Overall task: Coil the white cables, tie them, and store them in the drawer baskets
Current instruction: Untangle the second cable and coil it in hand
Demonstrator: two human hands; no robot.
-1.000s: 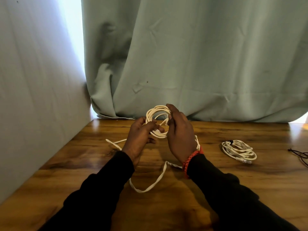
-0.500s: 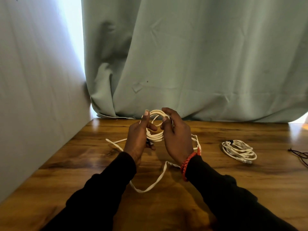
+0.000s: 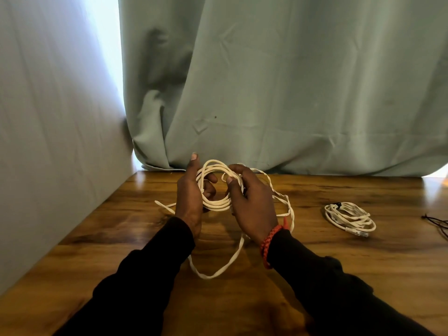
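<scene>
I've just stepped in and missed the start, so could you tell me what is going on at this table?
A person is winding a white cable into a coil above the wooden table. The left hand holds the loops, and the right hand pinches the strand at the coil's top. A long loose tail trails across the table, so this coil is unfinished and untied. To the right lies a second white cable, already coiled, with a dark tie at its far edge. No drawer or basket is in view.
</scene>
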